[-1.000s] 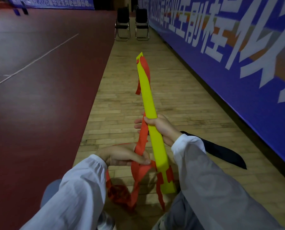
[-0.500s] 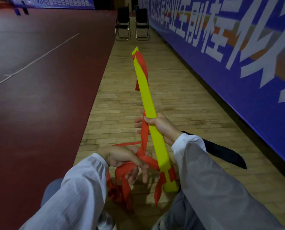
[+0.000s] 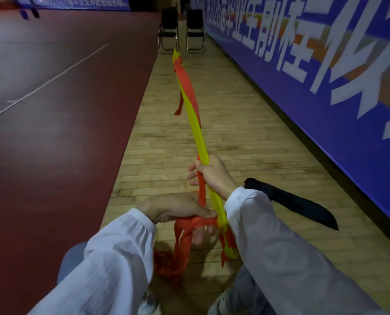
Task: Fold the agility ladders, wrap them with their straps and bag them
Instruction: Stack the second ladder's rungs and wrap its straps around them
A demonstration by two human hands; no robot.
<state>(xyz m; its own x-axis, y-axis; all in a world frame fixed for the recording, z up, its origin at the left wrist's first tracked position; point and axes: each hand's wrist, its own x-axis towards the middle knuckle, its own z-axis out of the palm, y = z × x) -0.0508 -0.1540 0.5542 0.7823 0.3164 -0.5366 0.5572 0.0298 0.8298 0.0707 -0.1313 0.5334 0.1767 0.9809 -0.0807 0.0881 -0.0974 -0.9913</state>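
Two grips are clamped, your right hand (image 3: pixel 214 176) on the ladder (image 3: pixel 195 130), your left hand (image 3: pixel 176 208) on the strap (image 3: pixel 196 222); draw it taut each turn.

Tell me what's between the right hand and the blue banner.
Head view: a black bag lies on the wood floor between right hand and blue banner.

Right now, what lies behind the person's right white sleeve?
A flat black fabric bag lies on the wooden plank floor behind the sleeve. Its near end is partly covered by the sleeve, so its opening cannot be seen.
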